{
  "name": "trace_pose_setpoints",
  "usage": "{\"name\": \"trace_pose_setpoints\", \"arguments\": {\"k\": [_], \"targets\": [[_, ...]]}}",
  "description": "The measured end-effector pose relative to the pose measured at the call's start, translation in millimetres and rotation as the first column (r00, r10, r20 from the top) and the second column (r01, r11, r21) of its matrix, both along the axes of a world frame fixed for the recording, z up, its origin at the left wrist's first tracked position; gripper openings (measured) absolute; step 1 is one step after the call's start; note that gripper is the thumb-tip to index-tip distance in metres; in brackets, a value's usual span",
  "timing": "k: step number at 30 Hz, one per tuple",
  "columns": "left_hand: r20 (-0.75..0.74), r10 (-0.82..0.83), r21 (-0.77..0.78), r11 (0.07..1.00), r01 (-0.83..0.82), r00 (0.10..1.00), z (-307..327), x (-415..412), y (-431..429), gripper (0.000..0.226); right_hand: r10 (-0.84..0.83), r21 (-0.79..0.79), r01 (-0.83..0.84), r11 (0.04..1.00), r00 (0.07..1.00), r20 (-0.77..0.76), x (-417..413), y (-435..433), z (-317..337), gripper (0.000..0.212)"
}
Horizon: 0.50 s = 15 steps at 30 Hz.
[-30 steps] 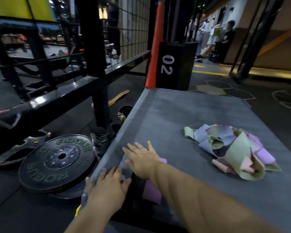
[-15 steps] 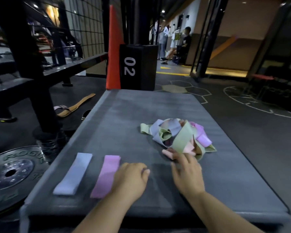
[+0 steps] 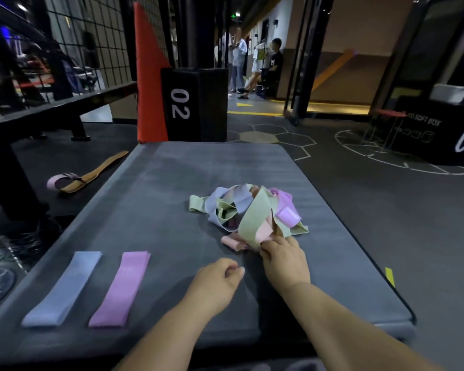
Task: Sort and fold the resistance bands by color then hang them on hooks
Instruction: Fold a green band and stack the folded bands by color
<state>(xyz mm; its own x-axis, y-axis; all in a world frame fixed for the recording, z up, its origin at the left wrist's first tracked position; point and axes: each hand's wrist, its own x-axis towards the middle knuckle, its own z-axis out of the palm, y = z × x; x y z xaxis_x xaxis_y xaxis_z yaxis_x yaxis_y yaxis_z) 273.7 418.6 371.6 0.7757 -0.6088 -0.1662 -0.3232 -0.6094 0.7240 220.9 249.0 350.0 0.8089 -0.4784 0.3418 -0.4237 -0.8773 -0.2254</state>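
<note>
Item inspected: pile of bands (image 3: 248, 212), lying loose and tangled near the middle of the grey mat (image 3: 172, 178). Green, blue-grey, pink and purple loops are threaded through one another.

Handling, as judged: light, soft, flat elastic loops with no stiffness; nothing fragile. They should drape and stretch when lifted, so a pull on one loop is likely to drag its neighbours. Best hold is a free outer end, such as the pink band (image 3: 232, 241) at the near edge, with the rest pinned down.

Right hand (image 3: 285, 259): fingers curled onto the pile's near edge, where green and pink meet; which band is pinched cannot be told.

Left hand (image 3: 214, 283): loosely curled just beside it, low over the mat, holding nothing.

Sorted so far: one blue band (image 3: 65, 287) and one purple band (image 3: 121, 287), flat, side by side, near left of the mat.

Hooks: not in view.
</note>
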Motion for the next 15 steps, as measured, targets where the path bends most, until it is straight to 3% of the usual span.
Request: {"name": "trace_pose_setpoints", "arguments": {"k": [1,5,11,15], "targets": [[-0.032,0.009,-0.031,0.999,-0.010,0.999,2.0,-0.9,-3.2,0.037,0.028,0.003,-0.028,1.000,0.999,0.041,-3.0,-1.2,0.0,0.006],[-0.150,0.052,-0.155,0.985,-0.075,0.987,8.4,-4.8,-13.6,0.040,0.158,-0.031,-0.155,0.988,0.972,0.174,-28.6,8.2,3.8,0.021],[-0.482,0.070,-0.364,0.891,-0.272,0.873,4.9,-10.4,-28.4,0.058,0.335,0.069,-0.348,0.935,0.930,0.152,-71.9,31.3,8.6,0.012],[-0.564,-0.002,-0.432,0.853,-0.294,0.825,8.0,-20.1,-35.0,0.037,0.433,0.188,-0.444,0.876,0.896,0.100,-96.8,41.0,25.1,0.009]]}}
